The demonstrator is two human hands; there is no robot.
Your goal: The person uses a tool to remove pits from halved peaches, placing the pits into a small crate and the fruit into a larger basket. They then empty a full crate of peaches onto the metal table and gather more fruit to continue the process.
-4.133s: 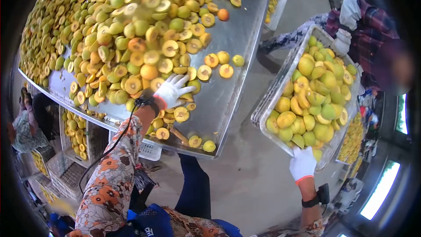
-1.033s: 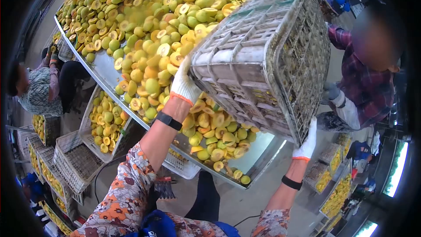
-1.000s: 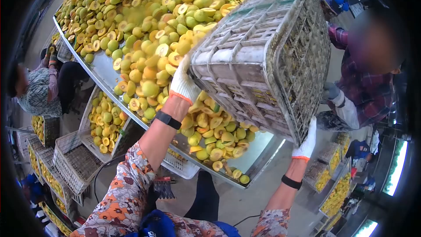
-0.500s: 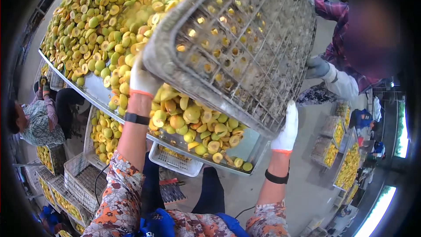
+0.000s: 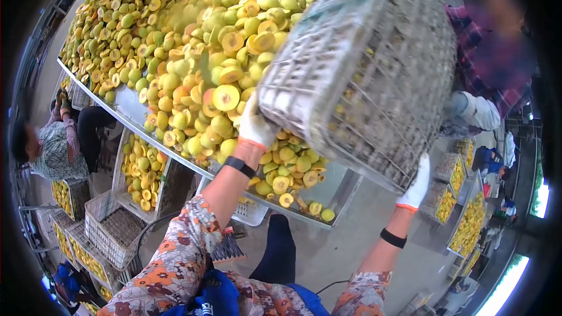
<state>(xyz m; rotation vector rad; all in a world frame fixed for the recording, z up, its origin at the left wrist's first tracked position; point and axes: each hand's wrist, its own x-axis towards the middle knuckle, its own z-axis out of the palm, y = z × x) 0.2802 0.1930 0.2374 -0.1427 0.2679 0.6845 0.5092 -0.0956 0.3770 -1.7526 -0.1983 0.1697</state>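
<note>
I hold a grey plastic crate (image 5: 363, 70) upside down and tilted over a long steel table (image 5: 336, 190). My left hand (image 5: 256, 126), in a white glove, grips the crate's rim on the left. Gloved in white too, my right hand (image 5: 417, 186) grips its lower right corner. Under and beside the crate lies a heap of halved yellow-green fruit (image 5: 216, 76) that covers most of the table. On the far side a person in a plaid shirt (image 5: 486, 64) has a gloved hand (image 5: 468, 111) near the crate.
Another person (image 5: 44, 146) sits low at the left by the table. Crates of cut fruit (image 5: 140, 169) and empty crates (image 5: 111, 228) stand under the table. More fruit-filled crates (image 5: 468, 222) line the floor at the right. Bare concrete floor shows beside my legs.
Four seconds ago the crate stood full at the table's end. I have since lifted and overturned it, the fruit has spilled onto the table, and the crate has swung back to the right.
</note>
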